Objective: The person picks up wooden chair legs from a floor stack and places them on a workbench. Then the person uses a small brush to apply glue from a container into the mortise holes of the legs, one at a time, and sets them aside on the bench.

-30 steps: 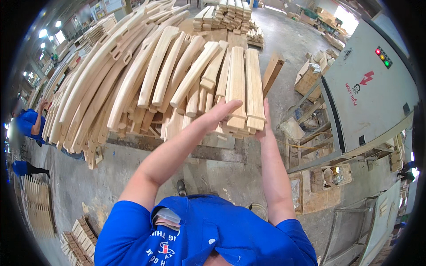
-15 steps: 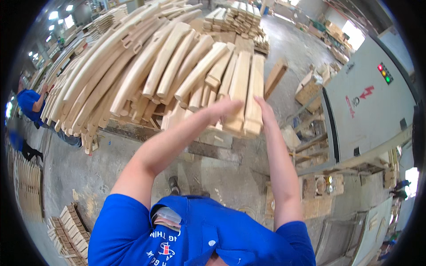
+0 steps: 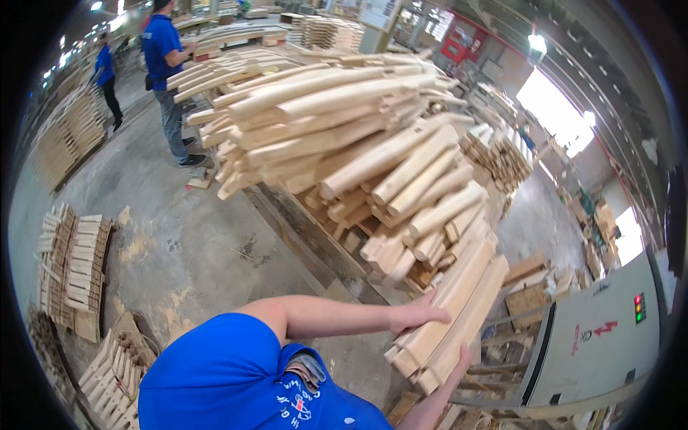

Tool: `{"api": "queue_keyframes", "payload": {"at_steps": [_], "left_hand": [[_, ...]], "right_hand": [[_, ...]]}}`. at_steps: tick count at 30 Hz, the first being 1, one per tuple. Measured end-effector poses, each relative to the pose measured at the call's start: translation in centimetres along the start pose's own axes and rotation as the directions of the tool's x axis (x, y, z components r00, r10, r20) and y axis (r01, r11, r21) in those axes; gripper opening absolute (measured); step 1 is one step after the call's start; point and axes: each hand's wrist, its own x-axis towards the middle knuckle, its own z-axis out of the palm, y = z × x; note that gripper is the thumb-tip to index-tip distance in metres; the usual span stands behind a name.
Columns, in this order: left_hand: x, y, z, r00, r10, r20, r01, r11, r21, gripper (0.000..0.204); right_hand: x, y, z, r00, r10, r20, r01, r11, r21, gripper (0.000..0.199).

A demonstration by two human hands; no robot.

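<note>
Stained concrete floor (image 3: pixel 204 269). Left hand (image 3: pixel 418 314) and right hand (image 3: pixel 456 370) clasped pale wooden bars (image 3: pixel 456 290) from opposite sides, fingers partly hidden; curved pieces (image 3: pixel 344 99) lay piled beyond.

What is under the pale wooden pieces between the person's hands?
The right hand shows at the right edge of the wooden pieces; whatever lies directly beneath them is covered by the wood.

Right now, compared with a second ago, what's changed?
The view has swung left: the held wooden pieces and the grey cabinet appear lower in the picture, and two people in blue show more fully at upper left. Nothing was let go: the left hand and right hand stay on the same pieces.
</note>
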Motion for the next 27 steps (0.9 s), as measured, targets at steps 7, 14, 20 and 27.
{"api": "queue_keyframes", "payload": {"at_steps": [7, 14, 20, 27], "left_hand": [[-16.8, 8.5, -7.0, 0.993, 0.078, 0.085, -0.098, 0.958, 0.269, 0.096], [-41.4, 17.3, -17.1, 0.935, 0.335, -0.12, -0.116, 0.606, 0.787, 0.109], [-60.2, 21.4, -24.6, 0.71, 0.58, -0.399, 0.142, 0.436, 0.889, 0.102], [-70.3, 18.7, -38.8, 0.313, 0.496, -0.81, 0.147, 0.818, 0.557, 0.095]], "right_hand": [[-12.2, 3.4, 6.7, 0.994, -0.085, 0.068, 0.076, 0.988, 0.131, 0.076], [-17.5, 7.6, 15.3, 0.952, -0.299, 0.071, 0.281, 0.939, 0.2, 0.077], [-17.0, 9.1, 24.7, 0.885, -0.344, 0.315, 0.248, 0.919, 0.307, 0.081], [-20.2, 10.6, 42.5, 0.819, -0.324, 0.474, 0.181, 0.929, 0.323, 0.074]]}}
